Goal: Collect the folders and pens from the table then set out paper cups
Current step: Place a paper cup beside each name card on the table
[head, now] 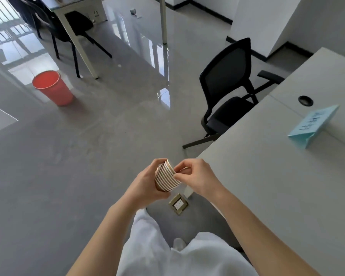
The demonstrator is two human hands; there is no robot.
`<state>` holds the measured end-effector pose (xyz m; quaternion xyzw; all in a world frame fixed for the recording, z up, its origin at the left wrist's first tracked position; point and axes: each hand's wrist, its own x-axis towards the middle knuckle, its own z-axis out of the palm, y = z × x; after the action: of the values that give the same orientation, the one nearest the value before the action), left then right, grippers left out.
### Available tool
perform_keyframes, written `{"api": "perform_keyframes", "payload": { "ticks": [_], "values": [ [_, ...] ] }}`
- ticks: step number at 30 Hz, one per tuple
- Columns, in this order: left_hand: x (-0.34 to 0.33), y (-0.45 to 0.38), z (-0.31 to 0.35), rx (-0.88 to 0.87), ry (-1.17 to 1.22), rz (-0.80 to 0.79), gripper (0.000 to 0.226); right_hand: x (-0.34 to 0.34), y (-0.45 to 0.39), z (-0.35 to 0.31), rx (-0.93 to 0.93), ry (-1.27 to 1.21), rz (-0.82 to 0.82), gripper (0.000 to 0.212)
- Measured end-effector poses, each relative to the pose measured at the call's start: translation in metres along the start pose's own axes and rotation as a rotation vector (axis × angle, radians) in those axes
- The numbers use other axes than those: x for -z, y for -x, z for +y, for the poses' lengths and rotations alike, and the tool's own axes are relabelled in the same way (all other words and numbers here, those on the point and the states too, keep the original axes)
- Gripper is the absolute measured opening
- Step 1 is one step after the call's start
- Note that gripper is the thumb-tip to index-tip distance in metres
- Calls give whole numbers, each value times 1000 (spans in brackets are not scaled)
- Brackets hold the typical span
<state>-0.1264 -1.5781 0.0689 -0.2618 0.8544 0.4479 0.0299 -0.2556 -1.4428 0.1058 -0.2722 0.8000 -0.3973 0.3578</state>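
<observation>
A nested stack of paper cups (166,175), brown with white rims, lies sideways in front of me above the floor, just left of the white table's (267,172) near corner. My left hand (147,181) grips the stack from the left and below. My right hand (195,176) pinches the rim of the outermost cup at the stack's right end with thumb and fingertips. No folders or pens are in view.
A folded light-blue name card (313,126) stands on the table near a black cable grommet (305,100). A black office chair (227,92) sits at the table's far side. A red bucket (52,87) stands on the floor at left. A floor socket (178,204) lies below my hands.
</observation>
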Motion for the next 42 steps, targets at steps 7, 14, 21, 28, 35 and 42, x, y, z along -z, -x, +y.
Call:
{"api": "perform_keyframes", "payload": {
  "ticks": [7,14,21,28,35,42],
  "values": [
    [60,-122,-12,-121,-75,-165,84,13,-92,-28,-121,-129,139,13],
    [133,-250,-10,-256,-201,-349,84,19,-186,-69,-214,-244,323,13],
    [137,-340,30,-416,-239,-500,81,50,-231,-79,-283,-223,514,15],
    [116,-422,76,-501,-326,-564,78,120,-270,-56,-350,-214,681,24],
    [104,-503,126,-479,-295,-487,90,230,-285,-9,-414,-261,892,20],
    [80,-544,167,-479,-204,-512,93,293,-283,67,-731,132,1099,11]
  ]
}}
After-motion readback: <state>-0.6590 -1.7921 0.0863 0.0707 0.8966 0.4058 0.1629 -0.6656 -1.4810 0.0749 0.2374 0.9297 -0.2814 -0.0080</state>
